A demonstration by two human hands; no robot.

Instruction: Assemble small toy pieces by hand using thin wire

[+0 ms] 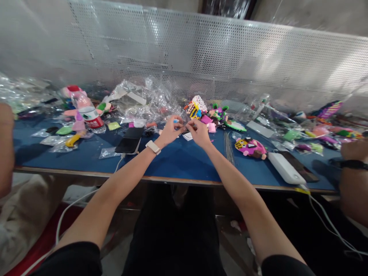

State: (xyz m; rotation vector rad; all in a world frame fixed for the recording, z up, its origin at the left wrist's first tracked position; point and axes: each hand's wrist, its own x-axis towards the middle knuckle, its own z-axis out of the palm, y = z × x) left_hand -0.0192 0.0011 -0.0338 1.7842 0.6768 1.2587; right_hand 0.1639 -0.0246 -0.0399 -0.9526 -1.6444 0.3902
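Over the blue tabletop (178,163), my left hand (171,131) and my right hand (199,132) meet with fingertips nearly touching. Both are closed in a pinch; whatever lies between the fingers is too small and blurred to name. A bit of blue shows at my left fingers. Just below the fingertips is a white piece with dark lines (188,136), partly hidden by my hands. Right behind them sit a white, yellow and black clay figure (196,107) and pink clay lumps (211,127).
Left of my arms lie a black phone (130,140) on a cable and a bottle with a red label (92,117). To the right are thin wires (229,147), a pink clay figure (250,148) and a white power bank (286,168). Plastic bags (143,97) line the perforated panel (178,46). Co-workers' arms show at both edges.
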